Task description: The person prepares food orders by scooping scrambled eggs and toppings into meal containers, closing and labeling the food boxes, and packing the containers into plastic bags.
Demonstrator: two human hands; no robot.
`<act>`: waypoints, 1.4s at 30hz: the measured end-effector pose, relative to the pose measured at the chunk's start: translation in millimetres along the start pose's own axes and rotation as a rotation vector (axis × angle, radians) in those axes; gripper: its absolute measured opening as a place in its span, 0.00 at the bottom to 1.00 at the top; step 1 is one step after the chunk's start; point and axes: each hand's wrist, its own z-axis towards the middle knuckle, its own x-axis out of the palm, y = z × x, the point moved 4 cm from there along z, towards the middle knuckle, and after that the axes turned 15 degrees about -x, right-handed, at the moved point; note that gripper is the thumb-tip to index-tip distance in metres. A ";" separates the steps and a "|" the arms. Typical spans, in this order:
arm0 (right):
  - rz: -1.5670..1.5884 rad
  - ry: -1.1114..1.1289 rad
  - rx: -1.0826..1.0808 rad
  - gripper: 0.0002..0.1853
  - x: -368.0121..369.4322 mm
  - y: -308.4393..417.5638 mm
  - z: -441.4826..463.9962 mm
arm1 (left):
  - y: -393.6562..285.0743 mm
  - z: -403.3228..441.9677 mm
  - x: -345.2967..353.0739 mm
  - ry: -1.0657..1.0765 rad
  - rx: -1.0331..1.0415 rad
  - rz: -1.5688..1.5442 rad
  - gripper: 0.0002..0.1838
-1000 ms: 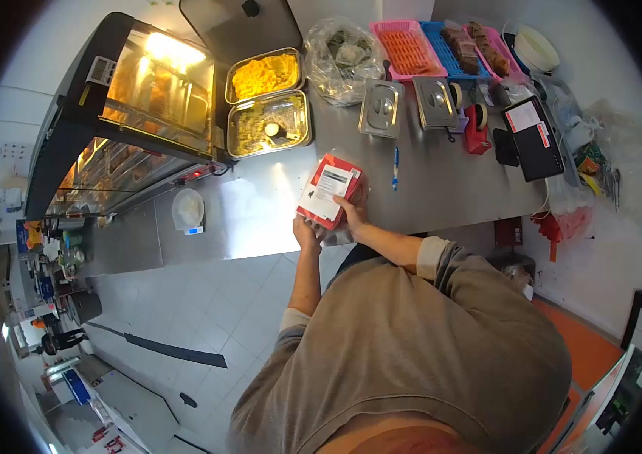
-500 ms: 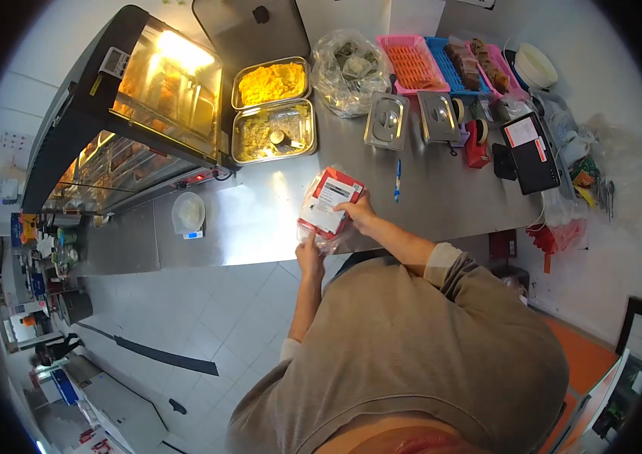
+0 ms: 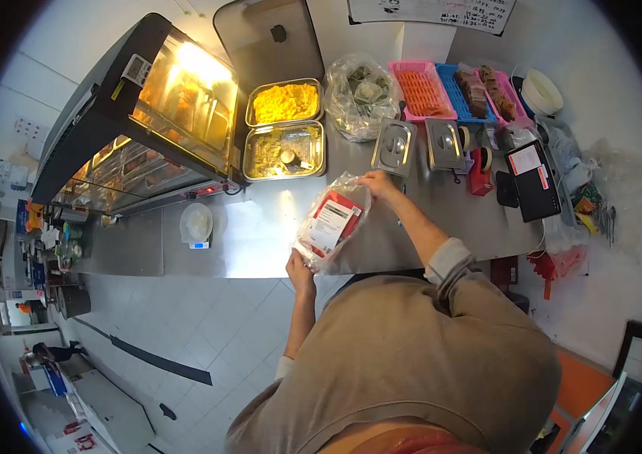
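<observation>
A clear plastic bag [image 3: 357,198] is stretched between my two hands over the front part of the steel counter. Inside it lies a red packet [image 3: 351,203] with a white printed label [image 3: 330,225] facing up. My left hand [image 3: 300,272] is closed on the bag's lower left corner, at the counter's front edge. At the upper right end, my right hand [image 3: 378,184] pinches the bag's edge. A blue pen lies mostly hidden behind my right forearm.
A lit glass food warmer [image 3: 185,113] stands at left, beside trays of yellow food [image 3: 286,103] and chopped food [image 3: 264,155]. A small scale [image 3: 199,245] carries a bowl. Lidded steel containers [image 3: 393,148], baskets [image 3: 425,91], a red tape dispenser [image 3: 480,175] and a tablet [image 3: 534,181] line the back and right.
My right hand has moved off the label to the bag's far upper edge. The bag is now spread out around the red packet. My view has tilted upward a little.
</observation>
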 end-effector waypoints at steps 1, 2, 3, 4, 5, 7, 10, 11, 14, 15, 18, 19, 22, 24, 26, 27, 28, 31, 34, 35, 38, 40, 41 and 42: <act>-0.195 -0.102 -0.297 0.13 -6.0 32.3 -9.0 | -5.4 -7.9 -6.1 -0.043 0.000 0.056 0.21; -0.390 -0.211 -0.596 0.13 -8.3 62.5 -24.8 | -19.8 -23.5 -11.8 -0.081 0.003 0.113 0.22; -0.588 -0.322 -0.890 0.14 -7.8 94.1 -48.2 | -35.2 -39.6 -11.1 -0.120 0.004 0.172 0.22; -0.609 -0.338 -0.904 0.16 -7.4 127.4 -69.7 | -55.1 -56.1 -1.6 -0.189 0.083 0.284 0.22; -0.610 -0.309 -0.904 0.15 -6.0 133.7 -76.0 | -61.1 -58.5 -5.6 -0.238 0.176 0.410 0.21; -0.610 -0.256 -0.906 0.15 -2.5 141.8 -84.0 | -78.6 -62.2 -21.1 -0.333 0.369 0.664 0.19; -0.291 -0.079 -0.551 0.12 8.6 158.6 -104.1 | -90.7 -41.5 -41.4 -0.209 0.211 0.217 0.11; -0.371 0.090 -0.542 0.11 16.6 152.1 -100.5 | -89.1 -36.4 -40.9 -0.160 0.145 0.076 0.10; -0.076 0.290 -0.429 0.08 16.6 134.8 -92.3 | -104.0 -41.4 -20.2 0.130 -0.014 -0.297 0.23; 0.369 0.174 -0.378 0.08 16.9 140.5 -92.4 | -114.8 -39.3 -6.5 0.240 -0.016 -0.359 0.25; 0.891 0.081 -0.340 0.09 8.9 131.1 -104.7 | -134.9 -25.8 19.5 0.213 0.101 -0.311 0.22; 0.930 0.104 -0.357 0.10 7.7 129.2 -106.9 | -144.3 -18.2 24.9 0.191 0.177 -0.254 0.22; 0.623 0.114 -0.494 0.08 -7.4 161.6 -154.5 | -169.9 -28.6 56.6 0.211 0.267 -0.112 0.18; 0.120 0.009 -0.672 0.08 -29.2 165.4 -156.7 | -179.7 -31.4 76.8 0.170 0.220 -0.173 0.16; -0.236 0.173 -0.666 0.08 -45.4 174.0 -165.3 | -189.6 -17.1 69.8 0.170 0.257 0.098 0.15; -0.427 0.251 -0.661 0.09 -61.0 182.8 -167.7 | -192.4 -10.9 75.6 0.181 0.280 0.223 0.14; -0.459 0.265 -0.611 0.10 -76.2 185.2 -167.8 | -191.6 -8.2 79.5 0.182 0.268 0.353 0.12; -0.556 0.035 -0.614 0.11 -148.5 189.5 -152.5 | -190.7 -4.0 78.8 0.153 0.366 0.677 0.10; -0.776 -0.734 -0.613 0.13 -315.5 194.4 -122.6 | -220.9 -78.7 133.1 -0.617 0.604 1.374 0.19; -0.993 -0.917 -0.778 0.14 -384.5 173.3 -102.7 | -224.2 -85.1 146.8 -0.570 0.785 1.204 0.19; -1.377 -0.920 -0.183 0.21 -530.8 90.2 -54.6 | -220.2 -103.2 189.5 -0.443 1.128 0.857 0.18; -1.504 -0.706 -0.264 0.20 -577.4 42.0 -34.5 | -202.9 -113.1 234.2 -0.406 1.147 0.889 0.18; -1.428 -0.673 -0.375 0.20 -596.2 28.2 -17.5 | -192.6 -112.3 250.5 -0.381 1.130 0.912 0.17; -1.350 -0.633 -0.478 0.20 -615.1 13.9 -0.6 | -180.8 -108.4 265.2 -0.357 1.116 0.930 0.17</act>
